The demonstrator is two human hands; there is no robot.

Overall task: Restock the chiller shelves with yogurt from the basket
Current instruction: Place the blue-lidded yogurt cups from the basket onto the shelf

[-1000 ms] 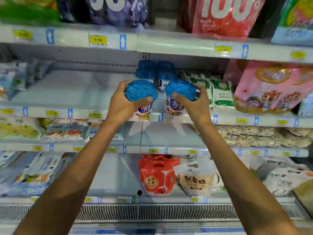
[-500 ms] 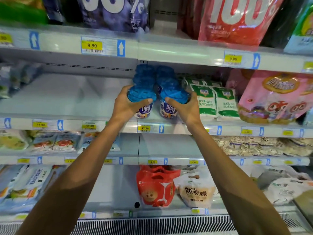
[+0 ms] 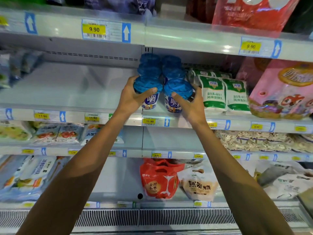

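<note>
Two yogurt cups with blue lids and white printed sides stand side by side at the front of the middle chiller shelf (image 3: 67,94). My left hand (image 3: 130,100) is wrapped around the left yogurt cup (image 3: 146,83), thumb across its front. My right hand (image 3: 193,107) grips the right yogurt cup (image 3: 179,89), thumb in front and fingers behind. Directly behind them, more blue-lidded cups (image 3: 149,65) form two rows running toward the back of the shelf. The basket is out of view.
Green-and-white pouches (image 3: 214,94) stand just right of my right hand, with a pink bag (image 3: 284,92) beyond. The upper shelf edge (image 3: 186,36) hangs close above the cups. Lower shelves hold packets, a red bag (image 3: 159,178), and a vent grille (image 3: 152,217).
Both hands carried the two cups forward and down from in front of the shelf edge onto the shelf, up against the rows of cups behind. The cups drew closer together.
</note>
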